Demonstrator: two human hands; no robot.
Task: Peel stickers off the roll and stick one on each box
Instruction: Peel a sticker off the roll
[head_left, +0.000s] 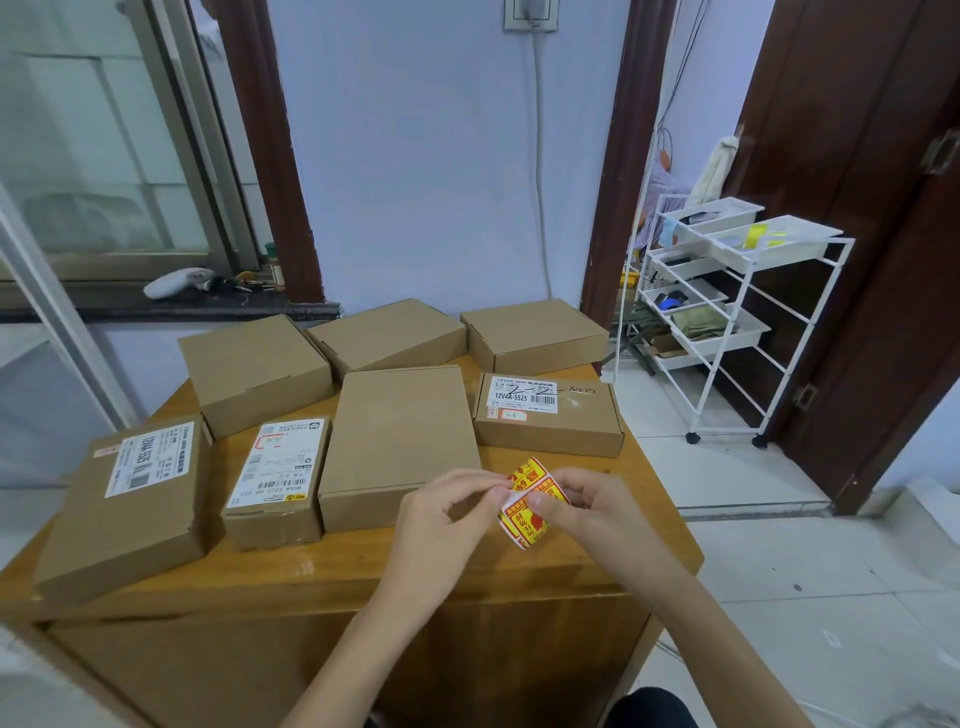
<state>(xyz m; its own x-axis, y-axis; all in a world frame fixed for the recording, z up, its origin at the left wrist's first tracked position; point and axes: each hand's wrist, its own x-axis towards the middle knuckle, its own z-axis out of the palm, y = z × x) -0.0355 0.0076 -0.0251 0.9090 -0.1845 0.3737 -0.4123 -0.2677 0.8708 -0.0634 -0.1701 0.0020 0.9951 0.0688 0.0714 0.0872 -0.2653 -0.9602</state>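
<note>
Several brown cardboard boxes lie on a wooden table (363, 561). Three plain ones stand along the back, and a larger plain box (397, 436) sits in the middle. Boxes with white shipping labels lie at the left (130, 499), centre-left (275, 483) and right (550, 415). Above the table's front right part, both hands hold a roll of yellow and red stickers (527, 506). My right hand (587, 506) grips the roll. My left hand (452, 512) pinches a sticker's edge where the white backing shows.
A white wheeled rack (737, 312) with trays of small items stands on the tiled floor to the right, beside a dark wooden door. A window ledge with a white object and keys runs along the back left. A cable hangs down the wall.
</note>
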